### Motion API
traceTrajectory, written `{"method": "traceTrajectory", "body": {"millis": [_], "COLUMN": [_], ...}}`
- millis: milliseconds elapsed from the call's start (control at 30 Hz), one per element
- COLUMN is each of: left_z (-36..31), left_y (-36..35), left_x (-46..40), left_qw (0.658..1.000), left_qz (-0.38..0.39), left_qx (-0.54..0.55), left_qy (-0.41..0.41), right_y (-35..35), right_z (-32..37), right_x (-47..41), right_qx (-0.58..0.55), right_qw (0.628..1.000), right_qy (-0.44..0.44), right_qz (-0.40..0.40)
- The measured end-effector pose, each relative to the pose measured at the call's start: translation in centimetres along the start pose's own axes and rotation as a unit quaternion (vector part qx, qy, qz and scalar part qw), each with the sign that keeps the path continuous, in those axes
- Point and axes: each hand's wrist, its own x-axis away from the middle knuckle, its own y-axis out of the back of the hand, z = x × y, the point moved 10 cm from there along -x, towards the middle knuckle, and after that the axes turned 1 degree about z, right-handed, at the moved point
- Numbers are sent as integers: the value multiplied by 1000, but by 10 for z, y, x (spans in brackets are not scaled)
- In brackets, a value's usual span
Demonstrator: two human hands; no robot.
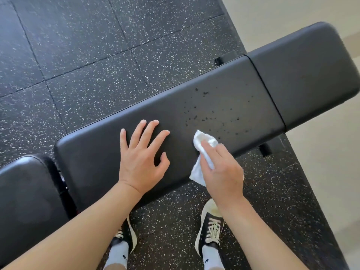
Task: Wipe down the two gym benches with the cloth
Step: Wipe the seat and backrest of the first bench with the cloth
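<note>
At frame centre, the left hand (140,158) rests spread-fingered on the black bench surface (224,90); just right, the right hand (222,172) fingers pinch the white cloth (202,142) against droplet-speckled padding.

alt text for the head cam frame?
Right hand presses a crumpled white cloth onto a long black padded gym bench beside scattered droplets. Left hand rests on the pad, fingers spread. Black sneakers stand on speckled rubber floor.

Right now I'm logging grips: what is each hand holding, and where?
Right hand grips the cloth at its bunched middle. Left hand holds nothing, resting open on the bench.
</note>
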Motion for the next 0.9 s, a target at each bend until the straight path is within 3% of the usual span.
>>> {"method": "traceTrajectory", "body": {"millis": [300, 667, 900], "left_z": [-2, -3, -2], "left_y": [-6, -7, -9], "left_x": [-2, -1, -1], "left_qw": [998, 998, 998], "left_qz": [33, 31, 41], "left_qx": [-40, -46, -51], "left_qy": [25, 22, 20], "right_y": [-37, -1, -10], "right_z": [89, 0, 37], "right_x": [-111, 19, -44], "right_qx": [-34, -25, -31], "right_qw": [999, 992, 997], "right_qy": [35, 119, 74], "right_qz": [15, 33, -13]}}
